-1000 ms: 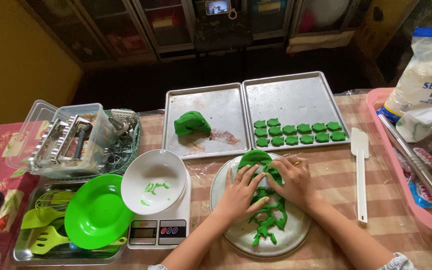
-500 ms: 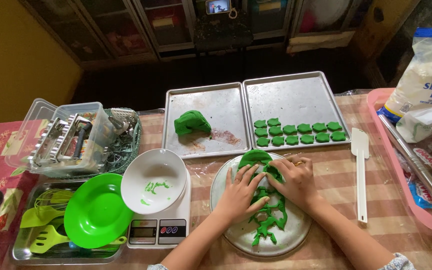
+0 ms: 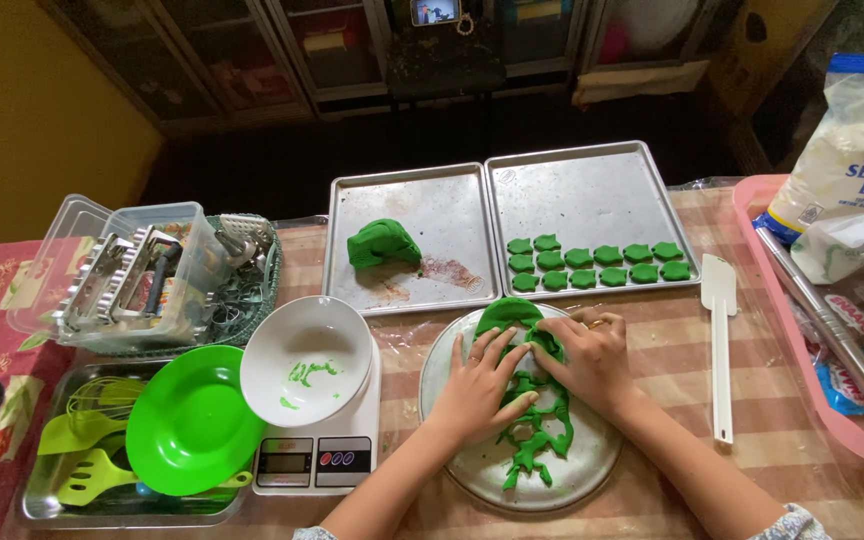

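Green dough under both hands — left hand, right hand — on round tray

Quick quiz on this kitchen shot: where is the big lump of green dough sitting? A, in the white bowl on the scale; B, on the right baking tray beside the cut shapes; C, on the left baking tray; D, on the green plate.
C: the lump of green dough rests on the left baking tray, while the right baking tray holds only the small cut shapes.
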